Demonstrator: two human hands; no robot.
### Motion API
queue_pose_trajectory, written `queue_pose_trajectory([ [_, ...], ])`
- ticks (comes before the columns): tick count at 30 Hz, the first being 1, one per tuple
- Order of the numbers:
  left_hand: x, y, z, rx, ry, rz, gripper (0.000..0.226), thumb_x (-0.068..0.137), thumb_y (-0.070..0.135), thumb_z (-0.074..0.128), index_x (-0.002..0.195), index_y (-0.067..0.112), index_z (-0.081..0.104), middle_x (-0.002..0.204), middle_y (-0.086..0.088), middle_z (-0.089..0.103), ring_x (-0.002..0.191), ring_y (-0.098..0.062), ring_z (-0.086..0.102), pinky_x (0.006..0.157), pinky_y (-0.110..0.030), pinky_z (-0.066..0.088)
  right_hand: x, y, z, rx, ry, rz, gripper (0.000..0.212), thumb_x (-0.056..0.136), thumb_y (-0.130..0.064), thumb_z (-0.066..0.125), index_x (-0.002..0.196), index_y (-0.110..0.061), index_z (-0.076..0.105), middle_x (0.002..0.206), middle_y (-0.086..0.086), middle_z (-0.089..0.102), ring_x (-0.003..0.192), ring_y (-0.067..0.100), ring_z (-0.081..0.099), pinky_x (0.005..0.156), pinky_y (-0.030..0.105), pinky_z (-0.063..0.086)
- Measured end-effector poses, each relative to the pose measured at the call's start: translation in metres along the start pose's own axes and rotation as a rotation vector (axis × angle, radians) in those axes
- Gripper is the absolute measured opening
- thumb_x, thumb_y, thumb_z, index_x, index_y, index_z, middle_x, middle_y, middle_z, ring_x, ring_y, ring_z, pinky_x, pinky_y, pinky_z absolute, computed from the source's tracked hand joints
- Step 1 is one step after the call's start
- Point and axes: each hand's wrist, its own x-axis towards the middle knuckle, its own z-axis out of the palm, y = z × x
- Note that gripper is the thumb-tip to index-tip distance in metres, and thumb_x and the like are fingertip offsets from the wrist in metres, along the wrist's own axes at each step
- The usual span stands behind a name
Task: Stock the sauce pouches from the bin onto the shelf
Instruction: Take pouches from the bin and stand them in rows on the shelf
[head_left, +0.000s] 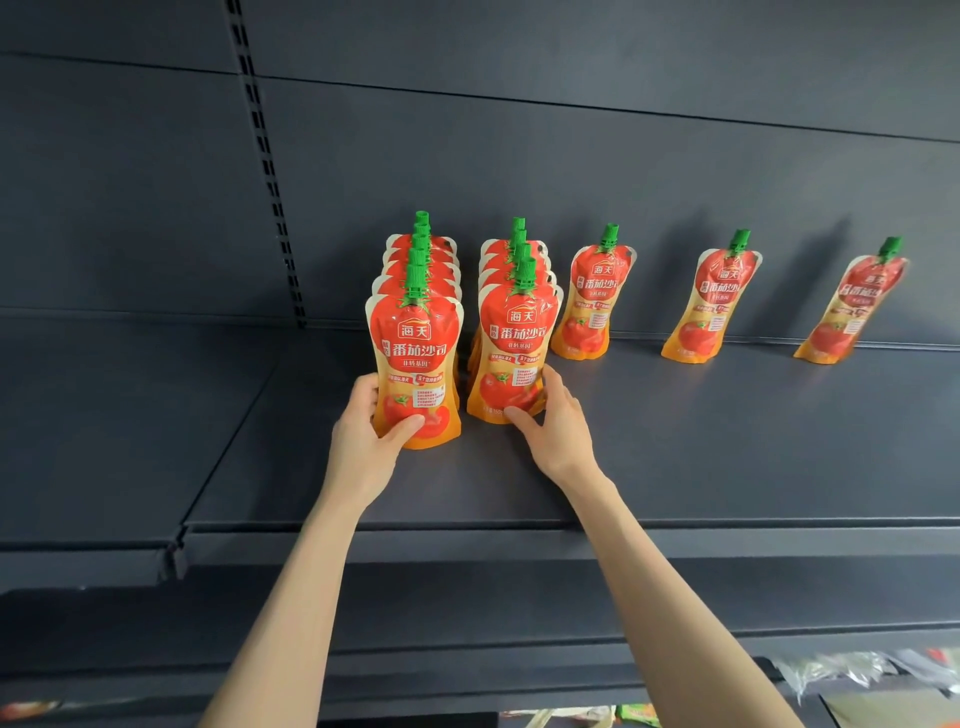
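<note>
Two rows of red-and-orange sauce pouches with green caps stand upright on the dark shelf (675, 467). My left hand (363, 436) grips the bottom of the front pouch of the left row (415, 353), thumb across its front. My right hand (556, 426) holds the lower part of the front pouch of the right row (517, 343), thumb at its base and fingers along its right side. Three single pouches lean against the back wall to the right: the nearest pouch (592, 301), the middle pouch (711, 306) and the far-right pouch (852, 312). The bin is out of view.
A slotted upright (267, 166) runs down the back panel left of the rows. An adjoining shelf board (104, 441) lies to the left. Packaged goods (857, 670) show on a lower shelf at the bottom right.
</note>
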Motion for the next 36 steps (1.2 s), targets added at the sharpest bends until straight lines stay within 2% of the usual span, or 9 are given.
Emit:
queue_pose_trajectory([
  [6,-0.011,-0.002,-0.006,0.121,0.121,0.042,0.057,0.077,0.025,0.075,0.126,0.018,0.049,0.126,0.0,0.049,0.113,-0.011,0.05,0.083,-0.017,0.04,-0.019,0.002,-0.007,-0.029,0.078,0.008,0.067,0.089,-0.033,0.063,0.144,-0.016,0.03,0.141,0.008,0.047,0.129,0.026,0.043,0.105,0.046,0.041],
  [9,-0.027,0.003,-0.003,0.203,0.199,0.082,0.052,0.08,0.023,0.072,0.127,0.014,0.05,0.125,-0.001,0.048,0.119,-0.019,0.047,0.09,-0.027,0.039,-0.037,0.007,-0.019,0.003,0.125,-0.009,0.051,0.091,-0.029,0.06,0.137,-0.013,0.043,0.137,0.006,0.051,0.125,0.024,0.047,0.102,0.041,0.043],
  [12,-0.048,0.016,0.008,0.199,0.157,0.156,0.04,0.083,0.018,0.068,0.121,0.015,0.056,0.116,0.006,0.048,0.115,-0.018,0.047,0.089,-0.019,0.036,-0.06,0.013,-0.036,0.043,0.184,-0.021,0.037,0.093,-0.026,0.058,0.127,-0.013,0.053,0.127,0.002,0.058,0.118,0.02,0.052,0.098,0.033,0.043],
  [16,-0.078,0.042,0.04,0.176,0.009,0.219,0.033,0.085,0.017,0.066,0.117,0.016,0.058,0.115,0.006,0.055,0.111,-0.011,0.049,0.094,-0.025,0.038,-0.096,0.029,-0.063,0.071,0.251,-0.014,0.026,0.093,-0.025,0.058,0.117,-0.016,0.06,0.11,-0.006,0.06,0.108,0.015,0.055,0.088,0.023,0.039],
  [19,-0.106,0.064,0.074,0.167,-0.151,0.282,0.033,0.086,0.015,0.064,0.118,0.018,0.057,0.112,0.005,0.059,0.109,-0.008,0.051,0.094,-0.019,0.038,-0.131,0.05,-0.089,0.032,0.31,0.006,0.023,0.093,-0.023,0.058,0.115,-0.016,0.062,0.103,-0.01,0.059,0.101,0.013,0.056,0.081,0.014,0.037],
  [24,-0.172,0.087,0.148,0.17,-0.378,0.317,0.03,0.087,0.016,0.064,0.117,0.018,0.059,0.106,0.014,0.06,0.105,-0.008,0.055,0.094,-0.023,0.039,-0.213,0.105,-0.141,-0.03,0.385,0.108,0.024,0.093,-0.023,0.058,0.116,-0.019,0.062,0.101,-0.016,0.056,0.102,0.012,0.057,0.083,0.023,0.04],
  [27,-0.227,0.092,0.197,0.179,-0.527,0.294,0.03,0.088,0.019,0.063,0.117,0.022,0.059,0.103,0.025,0.055,0.103,-0.006,0.054,0.091,-0.023,0.038,-0.278,0.145,-0.174,-0.044,0.413,0.218,0.022,0.092,-0.02,0.059,0.114,-0.017,0.063,0.102,-0.012,0.059,0.101,0.018,0.059,0.083,0.033,0.048],
  [30,-0.29,0.098,0.246,0.158,-0.673,0.223,0.029,0.085,0.018,0.066,0.114,0.022,0.061,0.102,0.016,0.061,0.099,-0.006,0.056,0.086,-0.013,0.036,-0.346,0.183,-0.209,-0.09,0.454,0.308,0.017,0.09,-0.013,0.061,0.107,-0.014,0.066,0.097,-0.009,0.063,0.093,0.022,0.062,0.08,0.032,0.048],
  [36,-0.395,0.11,0.336,0.157,-0.956,0.218,0.028,0.083,0.016,0.068,0.111,0.017,0.063,0.101,0.007,0.066,0.098,-0.011,0.061,0.089,-0.027,0.044,-0.463,0.251,-0.267,-0.093,0.524,0.566,0.018,0.087,-0.011,0.066,0.105,-0.007,0.068,0.104,0.006,0.07,0.101,0.025,0.063,0.089,0.039,0.051],
])
